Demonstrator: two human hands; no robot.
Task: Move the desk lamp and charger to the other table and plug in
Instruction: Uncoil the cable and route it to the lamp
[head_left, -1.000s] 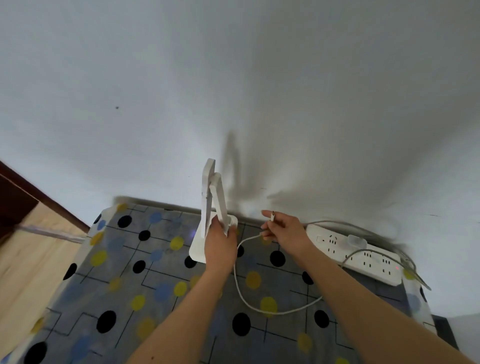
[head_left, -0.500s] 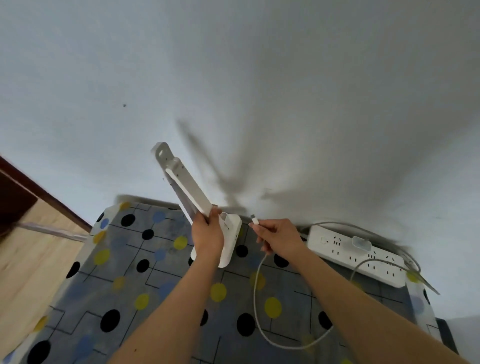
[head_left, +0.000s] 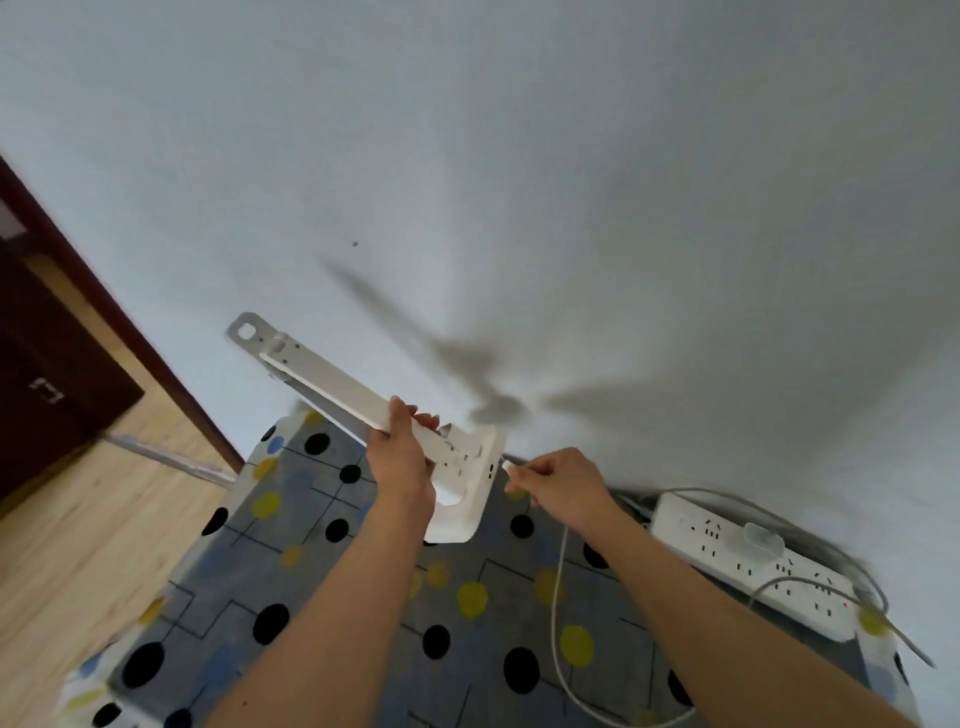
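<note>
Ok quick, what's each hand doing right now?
Left hand: gripping the tilted white desk lamp by its arm.
Right hand: pinching the white charging cable near its plug, beside the lamp's base.

Desk lamp (head_left: 363, 395): white plastic in arm and base alike, matt and smooth, no gloss noted.
Cable (head_left: 555, 597): white, with a smooth plastic sheath and a faint sheen.
Power strip (head_left: 701, 540): hard white plastic, smooth, a shade glossier than the lamp.
Plug (head_left: 763, 538) seated in the strip: pale plastic that looks half-translucent, but it is too blurred to confirm.
Grey cord (head_left: 691, 490): smooth, matt sheath.
Tablecloth (head_left: 322, 587): printed cloth, matt and soft.
Floor (head_left: 78, 561): pale wood-grain boards with a low satin finish. Solid wood or laminate cannot be told.
Door frame (head_left: 124, 332): dark brown wood, smooth.
Wall (head_left: 519, 156): painted, matt and even.
</note>
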